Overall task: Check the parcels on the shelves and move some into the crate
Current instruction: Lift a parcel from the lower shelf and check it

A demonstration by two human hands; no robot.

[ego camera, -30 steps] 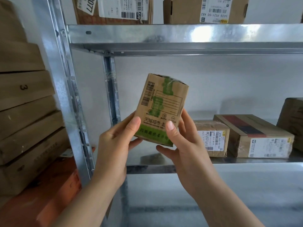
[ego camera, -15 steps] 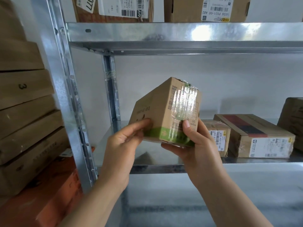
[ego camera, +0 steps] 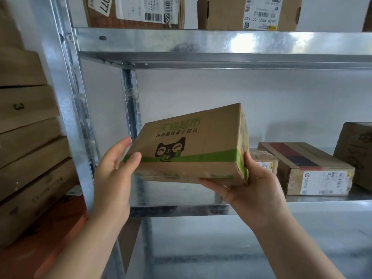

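1. The brown cardboard parcel with a green stripe and black cat print (ego camera: 193, 146) was held tilted in the air before the galvanised metal shelf (ego camera: 181, 206).
2. The left hand (ego camera: 112, 178) gripped its left end, thumb curled on the front.
3. The right hand (ego camera: 255, 190) cupped the lower right corner, fingers curled beneath.

Upper shelf (ego camera: 201, 43): galvanised steel, carrying a left labelled parcel (ego camera: 132, 13) and a right labelled parcel (ego camera: 249, 13), set apart.
Lower shelf (ego camera: 181, 210): steel, three cardboard parcels along its right half.
Small taped parcel (ego camera: 263, 162): just beside the long parcel (ego camera: 302, 164), which has a dark band on top and a white label on its end.
Brown parcel (ego camera: 356, 154): at the far right, cut off by the frame.
Front post (ego camera: 66, 97): perforated upright at the left.
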